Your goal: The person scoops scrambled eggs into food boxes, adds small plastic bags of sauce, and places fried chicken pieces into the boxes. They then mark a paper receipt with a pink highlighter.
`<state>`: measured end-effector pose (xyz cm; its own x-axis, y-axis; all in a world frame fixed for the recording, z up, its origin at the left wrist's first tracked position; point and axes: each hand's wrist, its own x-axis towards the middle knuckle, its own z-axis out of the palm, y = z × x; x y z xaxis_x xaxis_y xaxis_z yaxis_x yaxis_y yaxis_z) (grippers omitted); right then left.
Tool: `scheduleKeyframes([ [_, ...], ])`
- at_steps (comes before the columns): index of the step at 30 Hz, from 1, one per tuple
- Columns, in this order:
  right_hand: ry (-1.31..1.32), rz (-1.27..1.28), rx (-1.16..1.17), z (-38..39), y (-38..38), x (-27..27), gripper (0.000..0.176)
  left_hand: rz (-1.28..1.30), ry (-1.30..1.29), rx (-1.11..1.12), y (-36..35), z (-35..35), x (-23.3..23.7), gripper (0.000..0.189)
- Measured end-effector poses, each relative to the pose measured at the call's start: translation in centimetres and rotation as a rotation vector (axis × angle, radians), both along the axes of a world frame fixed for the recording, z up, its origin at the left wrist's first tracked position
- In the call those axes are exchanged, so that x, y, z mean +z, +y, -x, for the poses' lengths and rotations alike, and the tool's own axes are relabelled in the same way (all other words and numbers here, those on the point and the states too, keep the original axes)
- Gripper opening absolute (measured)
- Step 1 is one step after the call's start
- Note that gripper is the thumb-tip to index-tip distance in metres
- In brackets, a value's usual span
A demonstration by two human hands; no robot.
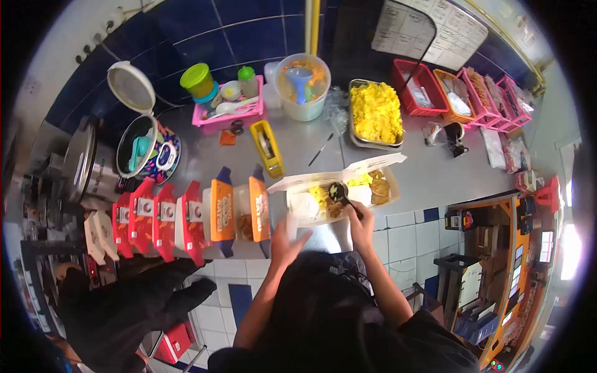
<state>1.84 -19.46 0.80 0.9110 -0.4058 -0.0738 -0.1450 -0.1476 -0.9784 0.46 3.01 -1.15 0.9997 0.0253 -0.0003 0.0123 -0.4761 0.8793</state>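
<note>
In my right hand (361, 222) is a black spoon (337, 192), its bowl carrying some pale food low over an open food box (318, 219). White rice (304, 205), yellow shredded food (319, 194) and brown pieces (336, 210) lie inside that box. My left hand (285, 244) is at the box's near left corner, slightly blurred, with thumb and fingers apart. Against the right side stands a second open box (393, 189), which holds rice, the same yellow food and a browned piece (379, 188). Both lids tilt up at the back.
Red and orange cartons (222, 210) stand in a row at left. Behind are a yellow tape dispenser (267, 149), a tray heaped with yellow food (376, 115), a round tub (303, 87) and an open rice cooker (149, 149). A person in black (124, 304) is at lower left.
</note>
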Motion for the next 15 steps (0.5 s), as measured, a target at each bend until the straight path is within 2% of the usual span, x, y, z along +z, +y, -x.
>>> scheduleKeyframes([
  [2,0.087,-0.665,-0.066,0.9,-3.3,1.0,0.009,0.011,-0.008,-0.154,1.9,2.7,-0.3,0.062],
  [3,0.057,-0.871,-0.141,0.8,-4.5,2.9,0.004,0.095,0.13,-0.148,2.4,4.3,1.2,0.062],
  [4,-0.001,-1.012,-0.154,0.7,-6.4,4.3,0.012,0.175,0.269,-0.137,3.1,5.9,2.5,0.061],
  [6,-0.129,-0.98,-0.157,-1.1,-10.9,6.5,0.019,0.182,0.446,-0.147,5.7,9.3,0.8,0.061],
  [8,-0.153,-0.473,-0.085,-5.1,-16.3,7.4,0.015,0.258,0.705,-0.003,6.9,11.3,2.9,0.06],
  [10,-0.062,0.178,-0.053,-10.5,-20.2,8.8,0.014,0.252,0.698,0.135,8.0,14.5,0.5,0.059],
  [11,-0.083,0.177,-0.044,-13.2,-22.0,8.5,0.014,0.223,0.713,0.231,8.2,15.7,-0.9,0.059],
  [13,-0.187,0.665,0.131,-17.7,-24.8,6.3,0.015,0.158,0.736,0.397,9.1,18.8,-3.3,0.058],
  [14,-0.219,0.662,0.144,-19.7,-25.3,5.9,0.015,0.133,0.735,0.479,9.1,20.2,-4.7,0.057],
  [15,-0.302,0.831,0.218,-21.2,-25.5,5.3,0.014,0.143,0.716,0.504,9.1,21.8,-6.2,0.057],
])
